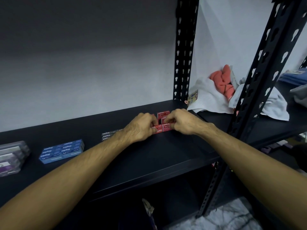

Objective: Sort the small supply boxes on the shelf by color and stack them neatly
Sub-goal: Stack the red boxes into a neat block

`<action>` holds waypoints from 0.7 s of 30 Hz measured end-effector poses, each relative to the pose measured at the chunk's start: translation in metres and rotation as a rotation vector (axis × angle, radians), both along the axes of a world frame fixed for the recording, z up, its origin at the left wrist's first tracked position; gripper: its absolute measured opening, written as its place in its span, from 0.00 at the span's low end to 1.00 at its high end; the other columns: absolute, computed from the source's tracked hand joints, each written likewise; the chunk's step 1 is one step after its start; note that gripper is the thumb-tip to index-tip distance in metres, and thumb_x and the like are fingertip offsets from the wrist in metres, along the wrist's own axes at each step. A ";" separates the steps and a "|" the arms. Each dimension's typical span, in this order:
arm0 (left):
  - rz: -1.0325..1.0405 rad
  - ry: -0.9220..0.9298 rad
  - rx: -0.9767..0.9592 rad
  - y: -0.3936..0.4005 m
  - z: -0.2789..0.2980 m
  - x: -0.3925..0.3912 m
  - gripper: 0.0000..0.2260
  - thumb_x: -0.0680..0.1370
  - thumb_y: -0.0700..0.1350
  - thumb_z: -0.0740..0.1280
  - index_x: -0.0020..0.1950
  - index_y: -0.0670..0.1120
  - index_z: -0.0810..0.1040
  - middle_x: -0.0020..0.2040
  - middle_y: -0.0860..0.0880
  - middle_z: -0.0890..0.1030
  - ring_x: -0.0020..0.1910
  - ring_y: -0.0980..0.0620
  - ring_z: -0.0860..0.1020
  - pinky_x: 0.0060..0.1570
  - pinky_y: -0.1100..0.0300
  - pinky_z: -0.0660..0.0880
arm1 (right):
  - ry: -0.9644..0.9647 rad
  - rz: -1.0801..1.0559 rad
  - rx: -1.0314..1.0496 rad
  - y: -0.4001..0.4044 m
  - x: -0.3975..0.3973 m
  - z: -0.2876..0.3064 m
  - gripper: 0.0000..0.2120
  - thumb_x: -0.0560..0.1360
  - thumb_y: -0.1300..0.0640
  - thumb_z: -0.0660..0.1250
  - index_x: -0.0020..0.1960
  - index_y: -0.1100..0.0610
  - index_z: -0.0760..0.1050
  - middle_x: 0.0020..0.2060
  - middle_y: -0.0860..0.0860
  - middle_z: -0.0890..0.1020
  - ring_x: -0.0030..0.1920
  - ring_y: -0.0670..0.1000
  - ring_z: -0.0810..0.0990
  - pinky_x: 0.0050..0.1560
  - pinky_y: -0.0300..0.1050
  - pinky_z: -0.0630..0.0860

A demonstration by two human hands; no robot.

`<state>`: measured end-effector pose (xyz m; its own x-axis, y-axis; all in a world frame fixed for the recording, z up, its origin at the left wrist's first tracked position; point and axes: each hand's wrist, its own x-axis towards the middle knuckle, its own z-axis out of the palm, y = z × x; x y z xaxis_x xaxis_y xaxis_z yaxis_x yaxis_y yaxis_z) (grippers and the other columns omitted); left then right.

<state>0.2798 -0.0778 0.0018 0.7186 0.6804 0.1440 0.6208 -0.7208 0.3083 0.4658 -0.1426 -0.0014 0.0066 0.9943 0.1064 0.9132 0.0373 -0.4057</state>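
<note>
Head view: the red staple boxes (163, 124) lie in a cluster toward the back right of the black shelf (174, 151), largely covered by the two hands, so their number and exact stacking cannot be made out; the black staple boxes (108, 135) just left of them are cut off by the left wrist; transparent cases (11, 156) at the far left run off the frame edge, contents unclear. The left hand (141, 127) lies knuckles up with fingers curled onto the left end of the front red boxes, gripping them; the right hand (180, 121) mirrors it, fingers curled and pinching the right end of the same cluster; both forearms stretch forward from the lower corners and converge on the cluster. Blue staple boxes (62, 151) sit in a tidy stack well left of the hands, near the shelf's front; a perforated black upright (183, 52) stands behind the red boxes; on the neighbouring shelf to the right lie a white cloth (209, 98) and an orange-pink cloth (221, 80), partly screened by a second upright (259, 83).
</note>
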 end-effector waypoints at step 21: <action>0.041 -0.134 0.008 0.023 0.009 -0.010 0.10 0.78 0.54 0.68 0.54 0.50 0.82 0.47 0.54 0.83 0.47 0.56 0.80 0.49 0.57 0.78 | 0.178 -0.113 0.061 0.001 0.014 0.028 0.09 0.79 0.59 0.67 0.58 0.54 0.81 0.51 0.46 0.84 0.51 0.44 0.81 0.58 0.43 0.77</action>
<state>0.2702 -0.0550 0.0105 0.6645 0.7070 0.2421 0.6033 -0.6987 0.3844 0.4802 -0.1418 0.0268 0.1419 0.9779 0.1537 0.8273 -0.0319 -0.5609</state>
